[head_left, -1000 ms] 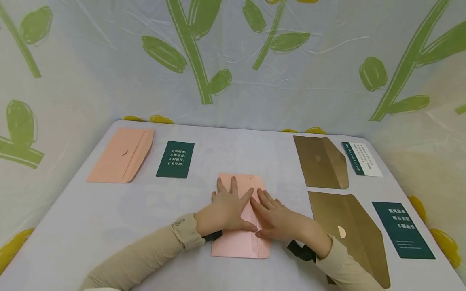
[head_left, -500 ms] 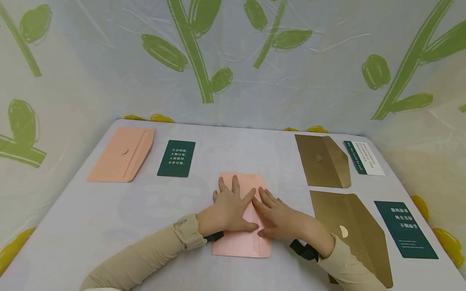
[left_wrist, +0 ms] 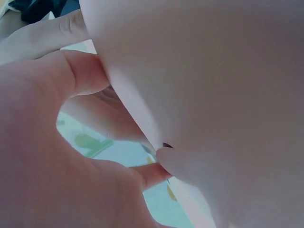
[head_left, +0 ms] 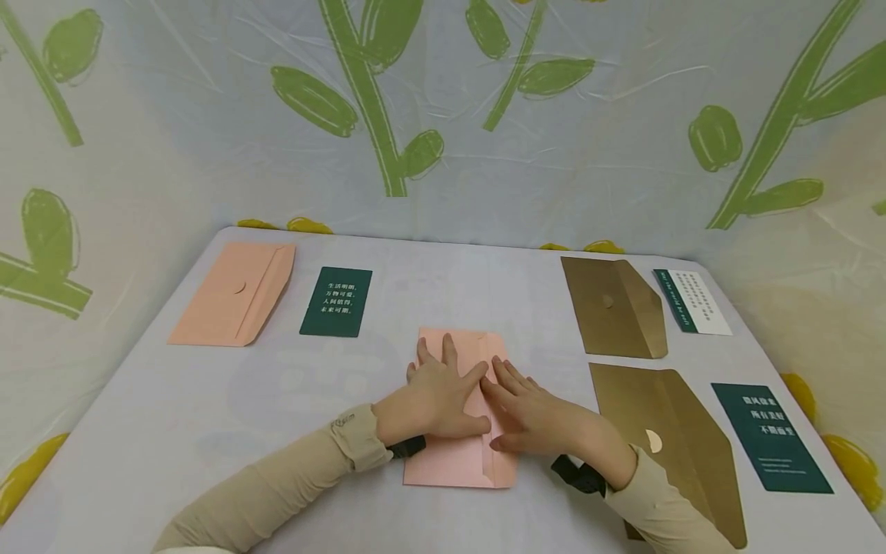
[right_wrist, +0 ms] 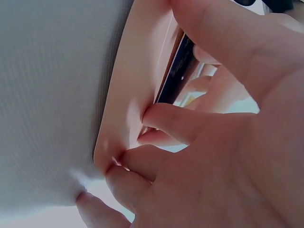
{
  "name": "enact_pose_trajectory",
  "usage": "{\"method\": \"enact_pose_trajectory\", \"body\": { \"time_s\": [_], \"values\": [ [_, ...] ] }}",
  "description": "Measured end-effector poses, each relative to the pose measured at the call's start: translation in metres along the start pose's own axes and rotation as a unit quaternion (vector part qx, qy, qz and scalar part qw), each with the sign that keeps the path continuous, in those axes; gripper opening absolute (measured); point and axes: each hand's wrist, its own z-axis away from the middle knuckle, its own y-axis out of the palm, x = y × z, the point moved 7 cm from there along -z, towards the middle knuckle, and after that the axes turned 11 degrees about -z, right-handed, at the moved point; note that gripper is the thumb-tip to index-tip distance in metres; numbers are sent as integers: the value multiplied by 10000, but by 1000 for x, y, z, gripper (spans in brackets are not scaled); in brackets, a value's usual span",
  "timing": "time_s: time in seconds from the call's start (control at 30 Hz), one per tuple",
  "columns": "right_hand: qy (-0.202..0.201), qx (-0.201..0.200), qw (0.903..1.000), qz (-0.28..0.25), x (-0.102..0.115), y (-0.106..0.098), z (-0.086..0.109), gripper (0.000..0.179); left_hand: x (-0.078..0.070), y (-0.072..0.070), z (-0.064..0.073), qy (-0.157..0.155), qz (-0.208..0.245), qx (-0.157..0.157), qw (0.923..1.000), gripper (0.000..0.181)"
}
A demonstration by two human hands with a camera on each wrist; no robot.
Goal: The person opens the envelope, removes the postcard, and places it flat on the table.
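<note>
The pink envelope (head_left: 448, 466) is lying flat, its long side running forward, under the left hand (head_left: 438, 398), which is resting with fingers spread wide, and under the right hand (head_left: 533, 415), which is lying nearer to the flap (head_left: 504, 471) with fingers closer together.

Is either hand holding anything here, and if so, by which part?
Nothing is held in a closed grip. Both hands rest on the pink envelope: the left hand, fingers spread, on its body, the right hand on its flap.
</note>
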Motion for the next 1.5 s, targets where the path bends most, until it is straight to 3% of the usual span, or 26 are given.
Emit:
{"method": "enact_pose_trajectory", "body": {
  "time_s": [0.37, 0.57, 1.1, 1.5],
  "values": [
    [2, 70, 10000, -61, 1, -3, 1, 87, 2, -4, -2, 358, 104, -87, 9993, 75],
    [21, 78, 9999, -119, 1, -3, 1, 87, 1, -6, -2, 373, -132, -75, 9992, 74],
    [-86, 80, 9998, -132, 0, -1, -1, 93, 3, -10, -4, 375, 145, -341, 9986, 74],
    [-202, -254, 9990, 300, 4, 0, -3, 53, 2, -12, -5, 583, -18, -408, 9975, 68]
  ]
}}
